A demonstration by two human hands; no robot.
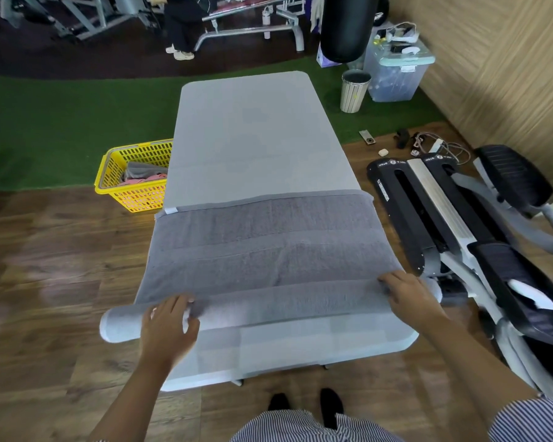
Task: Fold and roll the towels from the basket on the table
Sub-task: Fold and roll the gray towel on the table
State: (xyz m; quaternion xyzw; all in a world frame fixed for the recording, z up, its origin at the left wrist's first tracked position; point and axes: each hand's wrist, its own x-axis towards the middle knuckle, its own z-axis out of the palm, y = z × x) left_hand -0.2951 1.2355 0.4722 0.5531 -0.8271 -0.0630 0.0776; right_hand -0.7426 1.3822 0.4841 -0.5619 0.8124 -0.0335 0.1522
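Your grey towel [268, 247] lies spread across the near half of the white surface [256, 132], and everything here is placed from that towel. Its near edge is wound into a roll [256, 306] that runs the full width and sticks out past the surface on both sides. Your left hand [170, 327] rests on top of the roll towards its left end, fingers [186, 309] relaxed and spread over the cloth, not clenched around it. Your right hand [409, 293] sits on the roll near its right end, fingers [388, 282] bent down over the top of the cloth and pressing on it.

Beyond the towel's far left corner, on the floor beside the surface, stands the yellow basket [122, 183] with more cloth inside. To the right of the towel, a black and white exercise machine [434, 199] stands on the wooden floor. Far past the towel's far edge, a white bin [353, 90] and a clear storage box [396, 71] sit on the green turf.
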